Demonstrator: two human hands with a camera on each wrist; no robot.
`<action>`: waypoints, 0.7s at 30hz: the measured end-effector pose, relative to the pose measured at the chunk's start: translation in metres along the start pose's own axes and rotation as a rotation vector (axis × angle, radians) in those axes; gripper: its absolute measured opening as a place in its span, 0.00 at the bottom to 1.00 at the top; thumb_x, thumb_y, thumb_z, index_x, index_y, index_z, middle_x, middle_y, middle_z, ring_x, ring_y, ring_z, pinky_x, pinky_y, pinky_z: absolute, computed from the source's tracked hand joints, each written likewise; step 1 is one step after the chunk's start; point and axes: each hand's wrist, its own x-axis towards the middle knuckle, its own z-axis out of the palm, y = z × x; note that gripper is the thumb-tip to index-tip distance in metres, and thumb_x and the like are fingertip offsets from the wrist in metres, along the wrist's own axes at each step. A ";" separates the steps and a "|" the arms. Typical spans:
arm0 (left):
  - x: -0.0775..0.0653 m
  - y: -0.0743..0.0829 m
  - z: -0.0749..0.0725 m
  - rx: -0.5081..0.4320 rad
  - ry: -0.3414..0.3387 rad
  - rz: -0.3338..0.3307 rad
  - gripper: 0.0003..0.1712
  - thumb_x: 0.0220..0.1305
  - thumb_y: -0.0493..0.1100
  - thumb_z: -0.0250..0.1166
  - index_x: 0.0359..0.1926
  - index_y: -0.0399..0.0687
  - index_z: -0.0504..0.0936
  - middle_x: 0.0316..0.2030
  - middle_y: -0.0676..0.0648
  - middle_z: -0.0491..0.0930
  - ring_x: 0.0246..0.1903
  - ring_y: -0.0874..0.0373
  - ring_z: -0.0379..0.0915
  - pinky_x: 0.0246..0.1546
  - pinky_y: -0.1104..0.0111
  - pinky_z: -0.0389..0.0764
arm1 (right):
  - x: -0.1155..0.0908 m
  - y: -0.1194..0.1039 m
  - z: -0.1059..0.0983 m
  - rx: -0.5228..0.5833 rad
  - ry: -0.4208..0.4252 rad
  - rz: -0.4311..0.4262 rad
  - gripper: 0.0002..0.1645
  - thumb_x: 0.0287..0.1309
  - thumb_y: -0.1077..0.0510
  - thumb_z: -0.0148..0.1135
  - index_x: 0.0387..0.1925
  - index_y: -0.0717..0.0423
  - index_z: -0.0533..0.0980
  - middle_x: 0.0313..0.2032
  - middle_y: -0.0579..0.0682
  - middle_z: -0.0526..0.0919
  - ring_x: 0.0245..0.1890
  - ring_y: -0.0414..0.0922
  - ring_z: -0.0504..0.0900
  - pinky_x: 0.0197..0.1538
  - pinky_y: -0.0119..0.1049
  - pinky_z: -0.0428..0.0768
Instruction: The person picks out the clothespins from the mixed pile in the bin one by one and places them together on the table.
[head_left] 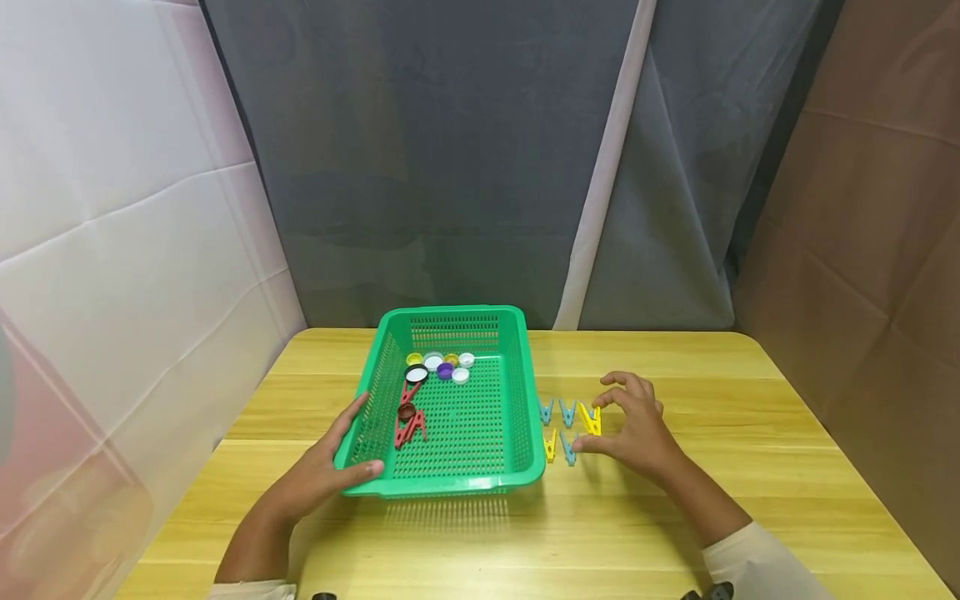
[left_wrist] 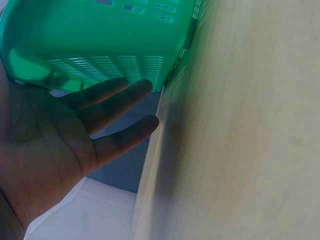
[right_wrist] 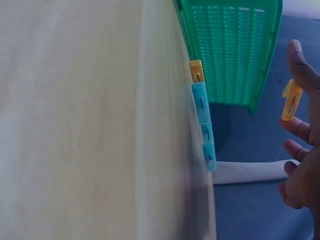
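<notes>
My left hand [head_left: 318,475] grips the left side of a green plastic basket [head_left: 528,392], with the thumb over its near left corner. Straight fingers show beside the basket's outer wall in the left wrist view. Between thumb and fingertip, my right hand [head_left: 637,429] pinches a yellow clothespin [right_wrist: 291,100], held above the tabletop. Below and left of that hand lie a yellow clothespin [head_left: 550,446] and several blue clothespins [head_left: 567,412]. Inside the basket are red clothespins [head_left: 408,429], a brown cap [head_left: 407,412], a black-rimmed cap [head_left: 416,374] and a purple cap [head_left: 446,371].
More caps, including a white cap [head_left: 461,376] and a yellow cap [head_left: 414,358], lie toward the basket's far end. The wooden table [head_left: 480,550] ends at a grey curtain [head_left: 450,167] behind. White cloth [head_left: 135,208] hangs at left, brown cloth [head_left: 862,250] at right.
</notes>
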 end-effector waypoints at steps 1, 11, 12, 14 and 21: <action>0.000 0.000 0.000 0.002 0.001 -0.001 0.63 0.71 0.50 0.71 0.90 0.68 0.35 0.87 0.27 0.42 0.79 0.18 0.55 0.69 0.25 0.68 | 0.000 0.002 0.000 -0.007 -0.005 0.009 0.37 0.40 0.44 0.93 0.45 0.58 0.82 0.71 0.59 0.72 0.79 0.68 0.55 0.69 0.79 0.53; 0.000 0.000 -0.001 0.004 -0.003 -0.005 0.63 0.72 0.50 0.71 0.90 0.68 0.35 0.86 0.27 0.44 0.79 0.19 0.56 0.69 0.26 0.69 | -0.002 0.020 0.002 0.008 -0.113 0.158 0.36 0.48 0.43 0.90 0.45 0.59 0.77 0.75 0.69 0.66 0.77 0.71 0.56 0.67 0.78 0.55; 0.001 0.000 -0.001 0.003 -0.002 -0.004 0.63 0.72 0.50 0.71 0.90 0.68 0.35 0.86 0.27 0.44 0.79 0.19 0.57 0.69 0.27 0.70 | -0.002 0.022 0.003 0.011 -0.132 0.175 0.36 0.49 0.43 0.90 0.45 0.59 0.76 0.75 0.70 0.65 0.77 0.72 0.56 0.67 0.79 0.54; 0.002 0.001 -0.001 -0.001 -0.004 -0.003 0.63 0.72 0.50 0.71 0.90 0.67 0.35 0.86 0.26 0.46 0.78 0.20 0.59 0.69 0.29 0.71 | -0.004 0.026 0.005 0.012 -0.163 0.208 0.37 0.50 0.42 0.89 0.45 0.58 0.74 0.76 0.70 0.64 0.77 0.72 0.55 0.68 0.81 0.54; 0.001 0.002 0.000 -0.002 -0.007 -0.021 0.64 0.71 0.50 0.71 0.90 0.68 0.34 0.86 0.26 0.45 0.78 0.20 0.59 0.68 0.30 0.71 | -0.007 0.034 0.014 -0.015 -0.212 0.275 0.38 0.53 0.40 0.87 0.50 0.59 0.75 0.73 0.70 0.69 0.74 0.71 0.62 0.67 0.81 0.59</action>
